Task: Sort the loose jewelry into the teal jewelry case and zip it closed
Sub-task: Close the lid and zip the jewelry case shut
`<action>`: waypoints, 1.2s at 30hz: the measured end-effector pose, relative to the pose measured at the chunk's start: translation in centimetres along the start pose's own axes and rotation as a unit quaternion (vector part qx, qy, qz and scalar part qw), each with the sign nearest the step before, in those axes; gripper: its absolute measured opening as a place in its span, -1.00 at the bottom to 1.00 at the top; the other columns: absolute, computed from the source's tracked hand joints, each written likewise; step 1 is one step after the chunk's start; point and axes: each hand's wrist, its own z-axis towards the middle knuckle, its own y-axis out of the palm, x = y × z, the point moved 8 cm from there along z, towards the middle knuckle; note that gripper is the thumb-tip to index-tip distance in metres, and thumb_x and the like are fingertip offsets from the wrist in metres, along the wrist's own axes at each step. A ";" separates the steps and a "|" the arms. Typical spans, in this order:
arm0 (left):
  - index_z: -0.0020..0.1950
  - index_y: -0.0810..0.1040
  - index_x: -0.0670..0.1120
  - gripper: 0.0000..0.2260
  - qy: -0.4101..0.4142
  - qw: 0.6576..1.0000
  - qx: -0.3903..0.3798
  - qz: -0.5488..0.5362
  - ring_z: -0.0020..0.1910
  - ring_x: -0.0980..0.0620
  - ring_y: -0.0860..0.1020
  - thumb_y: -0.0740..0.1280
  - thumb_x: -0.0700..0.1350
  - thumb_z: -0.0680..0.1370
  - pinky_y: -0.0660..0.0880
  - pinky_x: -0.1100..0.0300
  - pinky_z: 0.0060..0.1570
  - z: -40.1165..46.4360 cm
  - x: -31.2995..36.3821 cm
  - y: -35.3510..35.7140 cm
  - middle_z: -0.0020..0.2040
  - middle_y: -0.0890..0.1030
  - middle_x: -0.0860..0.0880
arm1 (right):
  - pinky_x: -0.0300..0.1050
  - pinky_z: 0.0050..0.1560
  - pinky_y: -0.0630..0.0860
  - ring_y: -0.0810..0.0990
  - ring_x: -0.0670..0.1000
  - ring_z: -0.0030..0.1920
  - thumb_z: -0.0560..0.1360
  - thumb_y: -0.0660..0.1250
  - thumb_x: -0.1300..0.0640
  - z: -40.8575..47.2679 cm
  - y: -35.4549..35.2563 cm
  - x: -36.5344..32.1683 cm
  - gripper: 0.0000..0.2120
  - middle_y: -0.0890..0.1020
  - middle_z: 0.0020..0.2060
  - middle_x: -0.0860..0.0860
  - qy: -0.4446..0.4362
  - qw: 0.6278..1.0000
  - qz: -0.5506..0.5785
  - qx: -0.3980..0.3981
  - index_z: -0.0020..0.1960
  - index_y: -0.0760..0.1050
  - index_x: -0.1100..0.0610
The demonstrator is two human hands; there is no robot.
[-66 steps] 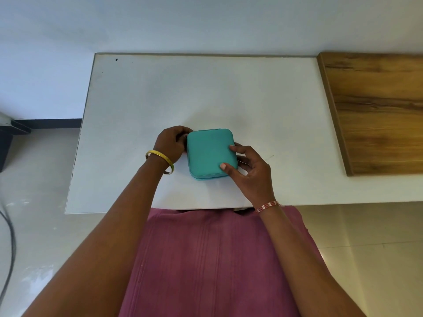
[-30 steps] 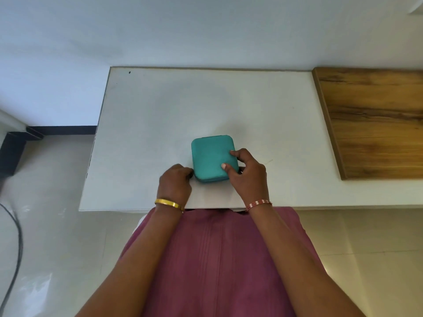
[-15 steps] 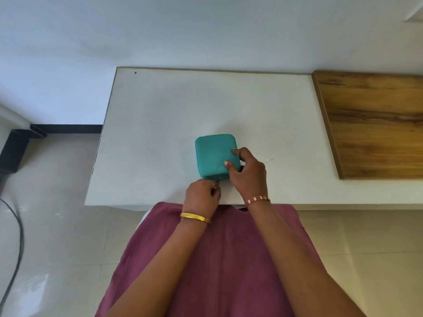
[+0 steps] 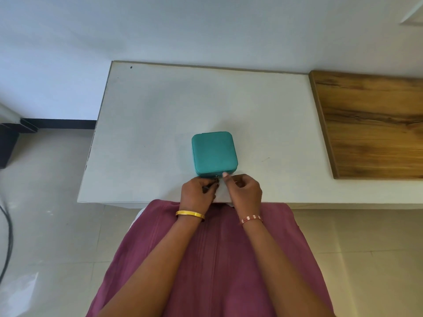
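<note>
Head camera, looking down over my lap at a white table (image 4: 160, 124). The teal case (image 4: 214, 153) lies flat and closed on it, near the front edge, straight ahead of me. It is roughly square with rounded corners, so it has no clear long axis; the side that matters is its near wall, which faces me and carries the zipper.

My left hand (image 4: 198, 194) sits just in front of that near wall, fingers curled, and it seems to pinch a small dark zipper pull (image 4: 216, 178) at about the middle of the wall. The pull is tiny, so I cannot be sure of the grip. My right hand (image 4: 245, 192) is just beside the left, loosely curled, with one fingertip (image 4: 225, 174) pressed against the near wall to the right of the pull; it holds nothing that I can see. Both hands are equally near the case, which lies directly beyond them. No loose jewelry is visible on the table. A wooden board (image 4: 375, 124) lies well apart on the right.

Compared with half a second ago, my right hand has come off the lid's right corner and dropped to the front wall, and my left hand has moved up to the zipper. I judge the zip is almost finished.
</note>
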 end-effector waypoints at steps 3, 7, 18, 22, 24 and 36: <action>-0.01 0.64 -0.20 -0.84 0.036 0.999 -0.014 0.037 -0.17 -0.10 0.61 0.34 -0.17 0.48 0.52 0.18 -0.12 -0.1 0.5 0.2 -0.10 0.65 -0.18 | -0.35 -0.30 0.39 0.54 -0.03 -0.25 0.41 0.42 0.08 -0.2 1.0 -1.1 -0.82 0.66 -0.22 0.11 -0.073 0.995 -0.056 -0.049 -0.16 0.60 0.20; 0.10 0.61 -0.17 -0.79 0.058 0.995 -0.044 0.067 -0.01 -0.09 0.58 0.33 -0.18 0.49 0.42 0.29 -0.05 -0.1 0.7 0.5 0.03 0.63 -0.17 | -0.20 -0.17 0.44 0.57 0.01 -0.17 0.41 0.42 0.08 -0.1 1.6 -1.0 -0.81 0.65 -0.16 0.12 -0.088 0.991 -0.083 -0.057 -0.11 0.61 0.20; -0.32 0.51 -0.06 -0.84 -0.108 0.970 0.172 -0.131 -0.29 -0.12 0.62 0.31 -0.11 0.47 0.57 -0.06 -0.08 -0.3 -2.9 -3.8 -0.33 0.61 -0.08 | -0.14 -0.25 0.27 0.50 0.12 -0.14 0.53 0.18 0.17 -0.9 2.1 -2.6 -0.82 0.57 -0.12 0.19 -0.175 0.960 -0.216 -0.034 -0.09 0.48 0.28; 0.03 0.45 -0.09 -0.78 -0.049 0.973 0.159 -0.162 -0.15 -0.07 0.60 0.37 -0.05 0.46 0.58 0.19 -0.13 0.0 -1.2 -3.6 -0.07 0.55 0.00 | -0.08 -0.21 0.31 0.52 0.18 -0.03 0.59 0.10 0.13 -1.4 3.0 -3.2 -0.74 0.56 -0.02 0.20 -0.229 0.926 -0.295 -0.058 0.03 0.46 0.28; 0.24 0.40 -0.06 -0.60 -0.005 0.987 0.117 -0.112 -0.11 0.02 0.56 0.39 -0.05 0.45 0.51 0.36 -0.15 0.4 -0.4 -2.9 0.05 0.53 0.03 | -0.07 -0.21 0.33 0.53 0.19 -0.05 0.59 0.11 0.12 -1.5 3.2 -3.1 -0.75 0.57 -0.03 0.21 -0.236 0.924 -0.290 -0.079 0.03 0.46 0.28; 0.41 0.25 0.06 -0.43 0.009 0.990 0.095 -0.103 -0.05 0.11 0.49 0.38 -0.11 0.46 0.41 0.35 -0.11 1.0 0.0 -2.5 0.27 0.51 -0.04 | -0.10 -0.18 0.39 0.58 0.16 -0.14 0.56 0.22 0.14 2.8 -1.8 -3.2 -0.77 0.65 -0.15 0.21 -0.210 0.934 -0.288 -0.028 -0.09 0.56 0.29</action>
